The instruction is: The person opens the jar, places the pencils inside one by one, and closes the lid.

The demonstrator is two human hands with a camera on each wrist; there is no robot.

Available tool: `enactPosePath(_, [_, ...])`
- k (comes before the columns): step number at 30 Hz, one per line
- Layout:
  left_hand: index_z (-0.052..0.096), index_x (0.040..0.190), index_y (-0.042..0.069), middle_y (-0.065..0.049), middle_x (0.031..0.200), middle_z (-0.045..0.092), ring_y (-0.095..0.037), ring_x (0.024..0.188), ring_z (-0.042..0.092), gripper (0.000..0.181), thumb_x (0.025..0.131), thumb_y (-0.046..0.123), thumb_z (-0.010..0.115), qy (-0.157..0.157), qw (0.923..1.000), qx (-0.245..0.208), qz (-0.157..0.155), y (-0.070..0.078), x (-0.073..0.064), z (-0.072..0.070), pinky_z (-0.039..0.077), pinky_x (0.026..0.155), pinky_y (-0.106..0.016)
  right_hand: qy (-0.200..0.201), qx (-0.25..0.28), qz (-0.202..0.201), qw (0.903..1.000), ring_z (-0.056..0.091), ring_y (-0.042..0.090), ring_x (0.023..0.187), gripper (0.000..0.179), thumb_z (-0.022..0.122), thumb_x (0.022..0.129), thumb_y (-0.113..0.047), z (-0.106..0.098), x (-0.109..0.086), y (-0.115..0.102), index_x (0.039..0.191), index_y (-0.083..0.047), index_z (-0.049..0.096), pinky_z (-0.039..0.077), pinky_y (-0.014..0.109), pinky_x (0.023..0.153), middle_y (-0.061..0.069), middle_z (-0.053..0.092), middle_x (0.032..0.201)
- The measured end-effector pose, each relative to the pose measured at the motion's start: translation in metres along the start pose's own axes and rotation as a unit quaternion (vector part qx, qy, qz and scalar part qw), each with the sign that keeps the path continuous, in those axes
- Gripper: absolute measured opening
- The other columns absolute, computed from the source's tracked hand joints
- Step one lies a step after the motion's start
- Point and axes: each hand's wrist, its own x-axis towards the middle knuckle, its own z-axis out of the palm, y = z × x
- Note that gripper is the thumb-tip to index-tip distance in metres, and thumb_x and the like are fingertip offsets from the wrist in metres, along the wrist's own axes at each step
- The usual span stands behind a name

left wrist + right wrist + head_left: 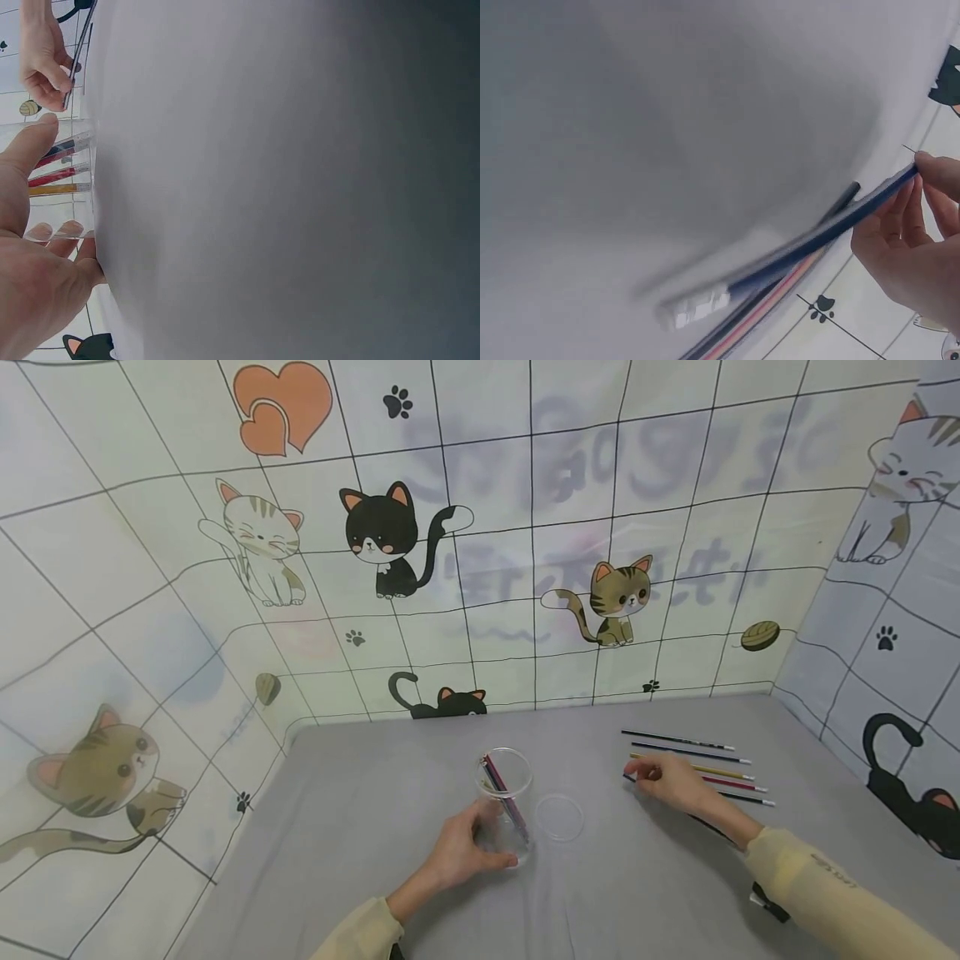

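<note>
My left hand [456, 852] grips a clear plastic cup [517, 797] from its left side, fingers behind and thumb low at the front. Several pencils [512, 806] lean inside the cup, red, yellow and dark ones among them in the left wrist view. Over on the right, my right hand [670, 779] pinches a dark blue pencil [802, 251] near one end between thumb and fingertips. The pencil's white end [695, 306] slants away from the hand. Several more pencils [723, 772] lie in a row beside and partly behind that hand.
A round clear lid [559, 818] lies flat just right of the cup. The grey tabletop [375, 793] meets a cat-patterned wall covering [495, 652] at the back and sides. Near the right sleeve [817, 885] is a small black-and-white object [768, 902].
</note>
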Motion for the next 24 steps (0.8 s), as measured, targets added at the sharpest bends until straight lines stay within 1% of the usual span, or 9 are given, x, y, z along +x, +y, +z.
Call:
enactPosePath(5, [0.058,0.128,0.007,-0.011,0.123,0.064,-0.03,0.122,0.057,0.071,0.069,0.022,0.094,0.0,1.0,0.002,-0.006,0.001,0.001,0.0,0.043,0.105,-0.046,0.006,0.024,0.008,0.9997,0.061,0.02,0.078,0.02,0.069,0.088,0.004,-0.005,0.004,-0.005,0.108,0.003,0.069,0.05,0.027,0.056,0.005,0.062,0.086])
enactPosePath(10, [0.058,0.129,0.006,-0.011,0.126,0.063,-0.03,0.124,0.056,0.072,0.069,0.022,0.094,-0.002,0.9999,0.004,-0.014,0.0,0.001,0.0,0.043,0.106,-0.045,0.017,0.026,0.022,0.9993,0.06,0.022,0.081,0.022,0.067,0.09,0.004,-0.01,0.006,-0.014,0.111,0.003,0.066,0.051,0.028,0.057,0.006,0.062,0.089])
enactPosePath(13, [0.057,0.13,0.007,-0.01,0.129,0.062,-0.029,0.125,0.055,0.073,0.069,0.022,0.093,-0.003,0.9998,0.004,-0.02,0.0,0.001,0.0,0.043,0.106,-0.043,0.019,0.037,0.022,0.9989,0.062,0.024,0.082,0.022,0.067,0.091,0.003,-0.014,0.007,-0.019,0.113,0.004,0.065,0.05,0.028,0.056,0.007,0.063,0.09])
enactPosePath(18, [0.058,0.128,0.007,-0.009,0.127,0.063,-0.03,0.123,0.056,0.071,0.069,0.022,0.093,-0.002,0.9998,0.009,-0.017,0.0,0.001,0.0,0.044,0.105,-0.044,0.019,0.058,0.019,0.9979,0.063,0.026,0.082,0.024,0.066,0.092,0.0,-0.02,0.009,-0.024,0.115,0.004,0.063,0.046,0.027,0.055,0.008,0.062,0.092])
enactPosePath(24, [0.058,0.128,0.008,-0.008,0.125,0.063,-0.03,0.122,0.057,0.071,0.069,0.023,0.094,-0.001,0.9998,0.014,-0.015,-0.001,0.001,0.001,0.044,0.105,-0.043,0.026,0.075,0.027,0.9965,0.057,0.021,0.075,0.026,0.065,0.093,0.001,-0.023,0.012,-0.033,0.118,0.006,0.061,0.045,0.026,0.051,0.01,0.061,0.095])
